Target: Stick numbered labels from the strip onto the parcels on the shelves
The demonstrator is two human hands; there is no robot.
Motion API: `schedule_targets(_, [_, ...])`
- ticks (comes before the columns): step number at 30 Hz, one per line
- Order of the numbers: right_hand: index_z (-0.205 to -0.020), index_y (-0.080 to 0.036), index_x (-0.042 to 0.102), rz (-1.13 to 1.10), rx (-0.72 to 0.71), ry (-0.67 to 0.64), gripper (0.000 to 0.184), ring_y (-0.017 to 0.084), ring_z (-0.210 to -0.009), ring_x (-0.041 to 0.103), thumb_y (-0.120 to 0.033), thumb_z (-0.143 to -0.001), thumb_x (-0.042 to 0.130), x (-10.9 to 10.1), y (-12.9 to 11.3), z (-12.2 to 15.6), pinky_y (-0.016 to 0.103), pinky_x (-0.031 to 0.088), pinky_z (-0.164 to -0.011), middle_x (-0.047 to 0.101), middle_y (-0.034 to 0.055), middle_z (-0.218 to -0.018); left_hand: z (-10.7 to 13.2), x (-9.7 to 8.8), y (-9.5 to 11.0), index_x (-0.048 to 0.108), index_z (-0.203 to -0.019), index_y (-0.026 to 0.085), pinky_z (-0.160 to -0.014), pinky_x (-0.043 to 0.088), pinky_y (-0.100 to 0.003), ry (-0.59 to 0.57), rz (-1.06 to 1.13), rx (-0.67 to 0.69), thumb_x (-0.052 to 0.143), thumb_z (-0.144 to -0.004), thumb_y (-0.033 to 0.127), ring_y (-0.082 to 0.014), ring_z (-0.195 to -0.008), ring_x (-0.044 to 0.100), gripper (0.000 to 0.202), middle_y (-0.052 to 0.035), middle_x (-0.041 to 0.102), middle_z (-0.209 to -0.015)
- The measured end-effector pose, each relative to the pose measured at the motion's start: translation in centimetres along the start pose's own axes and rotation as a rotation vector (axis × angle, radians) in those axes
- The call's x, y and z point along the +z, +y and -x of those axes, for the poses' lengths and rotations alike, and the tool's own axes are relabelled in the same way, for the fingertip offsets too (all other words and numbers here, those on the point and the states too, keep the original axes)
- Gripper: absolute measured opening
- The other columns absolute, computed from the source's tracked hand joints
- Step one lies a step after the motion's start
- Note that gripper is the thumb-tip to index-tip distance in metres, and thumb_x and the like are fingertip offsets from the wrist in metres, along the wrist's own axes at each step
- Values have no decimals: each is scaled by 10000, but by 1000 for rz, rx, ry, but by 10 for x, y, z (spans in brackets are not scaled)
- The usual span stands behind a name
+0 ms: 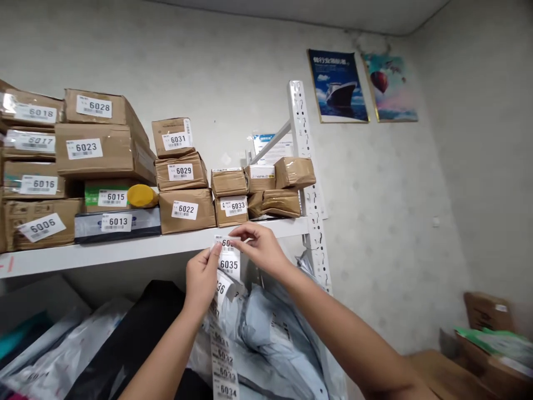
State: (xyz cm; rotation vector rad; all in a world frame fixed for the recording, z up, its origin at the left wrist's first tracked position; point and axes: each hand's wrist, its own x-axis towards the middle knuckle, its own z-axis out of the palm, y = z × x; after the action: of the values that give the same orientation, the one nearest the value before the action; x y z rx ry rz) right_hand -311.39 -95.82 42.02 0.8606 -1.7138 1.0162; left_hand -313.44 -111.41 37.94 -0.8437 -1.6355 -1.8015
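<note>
Label strip (pixel 229 265), left edge pinched in left fingers (pixel 216 251), top right corner in right fingers (pixel 245 229), trailing below

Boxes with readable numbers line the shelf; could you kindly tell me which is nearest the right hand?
Box 6033: it sits just above the right hand, while the other readable boxes are farther left.

White label strip (pixel 229 265), numbered, hanging, curled midway
</note>
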Motion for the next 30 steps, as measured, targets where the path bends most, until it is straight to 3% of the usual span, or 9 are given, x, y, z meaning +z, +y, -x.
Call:
schedule_targets(4, [-877, -199, 720, 182, -225, 136, 74, 151, -811, 638, -225, -880, 651, 8, -13, -11, 252, 521, -643, 672, 41, -856, -21, -1, 6, 737, -853, 110, -585, 455, -240, -122, 302, -174, 852, -562, 533, -157, -608, 592, 526, -14, 666, -622])
schedule_targets(8, [-868, -202, 708, 320, -399, 216, 106, 141, -775, 605, -177, -906, 612, 9, -20, -37, 277, 516, -697, 626, 24, -817, -34, -5, 7, 705, -671, 92, -508, 405, -218, -108, 276, -197, 838, -561, 568, -120, -517, 540, 506, -27, 651, -567])
schedule_targets(13, [-844, -192, 685, 405, -332, 338, 52, 138, -745, 583, -157, -869, 654, -7, -17, -93, 294, 501, -718, 621, 2, -797, -35, -8, 7, 624, -506, 123, -434, 316, -195, -186, 64, -120, 804, -623, 554, -83, -430, 457, 481, -5, 581, -457])
schedule_targets(17, [-876, -188, 664, 647, -300, 363, 30, 141, -740, 531, -163, -865, 651, -16, -14, -118, 339, 482, -773, 539, 6, -825, -30, -11, 3, 711, -631, 122, -509, 426, -214, -254, 74, -40, 758, -698, 539, -148, -552, 597, 425, -52, 712, -621])
schedule_targets(21, [-1124, -185, 609, 822, -310, 405, 300, 198, -893, 550, -191, -835, 689, -17, -21, -113, 388, 500, -797, 514, 82, -1095, -29, -15, -4, 762, -836, 141, -622, 511, -242, -273, 127, 35, 730, -756, 502, -206, -730, 684, 372, -61, 772, -817])
schedule_targets(23, [-1152, -183, 595, 859, -369, 269, 351, 244, -1008, 551, -202, -820, 707, -16, -27, -103, 425, 500, -867, 538, 95, -1134, -30, -17, -6, 761, -868, 149, -621, 516, -241, -288, 113, 88, 705, -787, 493, -201, -733, 685, 358, -50, 771, -818])
schedule_targets(25, [-1099, -175, 622, 839, -397, 139, 277, 276, -1108, 538, -232, -837, 694, -16, -32, -89, 470, 471, -958, 581, 106, -1147, -33, -19, -8, 754, -899, 158, -629, 518, -241, -319, 99, 133, 674, -822, 489, -196, -745, 683, 349, -43, 768, -832])
schedule_targets(27, [-1108, -182, 630, 685, -338, 96, 242, 270, -1162, 541, -287, -890, 639, -14, -36, -71, 472, 458, -995, 610, 112, -1191, -36, -20, -11, 741, -977, 173, -704, 531, -249, -344, 125, 149, 639, -859, 482, -200, -834, 688, 346, -40, 767, -905])
schedule_targets(30, [-1130, -201, 624, 286, -86, -35, 296, 222, -1041, 629, -392, -904, 614, -10, -34, -41, 379, 545, -834, 669, 87, -1131, -39, -21, -15, 707, -1086, 194, -831, 520, -272, -387, 180, 153, 602, -891, 477, -209, -969, 672, 359, -41, 751, -1020])
